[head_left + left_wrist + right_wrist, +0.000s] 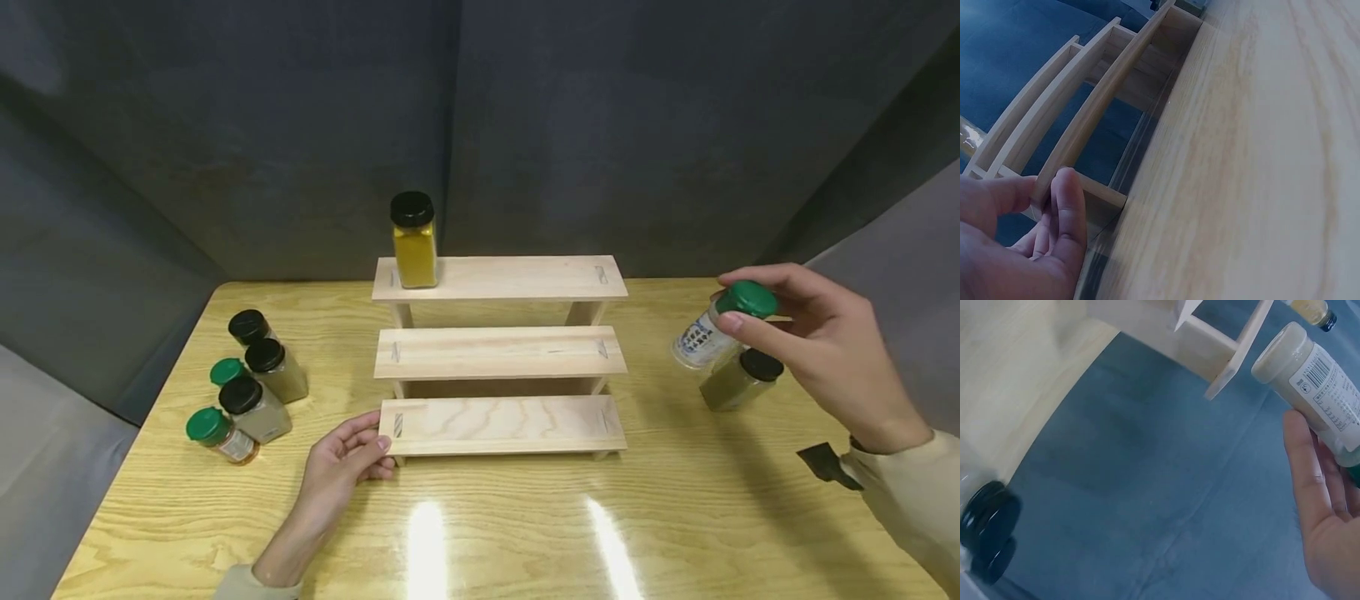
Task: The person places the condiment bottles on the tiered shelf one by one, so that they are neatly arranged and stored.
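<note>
1. A yellow spice jar (413, 242) with a black cap stands upright at the left end of the rack's top step.
2. Five jars cluster on the left of the counter (480, 533): three black-capped jars (276, 369) of greenish powder and two green-capped ones (219, 434), packed close together.
3. A black-capped jar (740, 378) of olive powder stands on the counter's right side.
4. Dark grey fabric (300, 125) hangs behind the counter.

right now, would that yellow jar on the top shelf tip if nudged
Probably: the yellow jar is tall and narrow, standing near the left end of the top shelf. Its square base likely keeps it from rolling. It looks full, so fairly heavy.
</note>
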The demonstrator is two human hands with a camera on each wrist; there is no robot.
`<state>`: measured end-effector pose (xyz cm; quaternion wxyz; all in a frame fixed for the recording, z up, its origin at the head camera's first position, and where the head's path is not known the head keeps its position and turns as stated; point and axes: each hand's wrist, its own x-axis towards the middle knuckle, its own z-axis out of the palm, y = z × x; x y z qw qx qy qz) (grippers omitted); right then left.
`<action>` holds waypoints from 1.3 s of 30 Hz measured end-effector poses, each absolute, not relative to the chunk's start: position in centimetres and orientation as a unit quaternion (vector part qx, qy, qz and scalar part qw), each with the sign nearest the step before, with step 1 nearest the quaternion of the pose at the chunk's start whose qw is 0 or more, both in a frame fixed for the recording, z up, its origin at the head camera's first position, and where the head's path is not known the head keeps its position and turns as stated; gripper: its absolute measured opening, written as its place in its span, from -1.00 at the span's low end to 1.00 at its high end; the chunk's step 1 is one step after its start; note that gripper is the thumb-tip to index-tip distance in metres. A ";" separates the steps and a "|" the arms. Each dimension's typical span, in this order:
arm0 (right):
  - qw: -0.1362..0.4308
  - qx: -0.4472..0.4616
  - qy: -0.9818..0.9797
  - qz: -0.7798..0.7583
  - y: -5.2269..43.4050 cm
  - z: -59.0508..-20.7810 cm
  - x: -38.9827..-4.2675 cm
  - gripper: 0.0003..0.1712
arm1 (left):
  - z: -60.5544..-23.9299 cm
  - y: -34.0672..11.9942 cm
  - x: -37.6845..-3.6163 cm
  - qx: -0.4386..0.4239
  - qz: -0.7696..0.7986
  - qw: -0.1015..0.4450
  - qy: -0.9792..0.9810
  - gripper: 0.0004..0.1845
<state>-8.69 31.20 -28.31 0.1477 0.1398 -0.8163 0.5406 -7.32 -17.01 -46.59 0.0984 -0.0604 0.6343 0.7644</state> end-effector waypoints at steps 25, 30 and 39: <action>0.119 0.217 -0.760 0.600 26.2 -26.0 -12.4 -0.55 | -46.6 -17.2 -7.4 -0.054 0.768 0.106 0.629 -0.46; 0.119 0.218 -0.766 0.593 25.7 -25.6 -12.8 -0.56 | -46.6 -17.1 -7.4 -0.055 0.770 0.107 0.627 -0.46; 0.124 0.205 -0.808 0.539 23.8 -24.8 -14.0 -0.59 | -46.7 -17.1 -7.5 -0.053 0.772 0.110 0.624 -0.44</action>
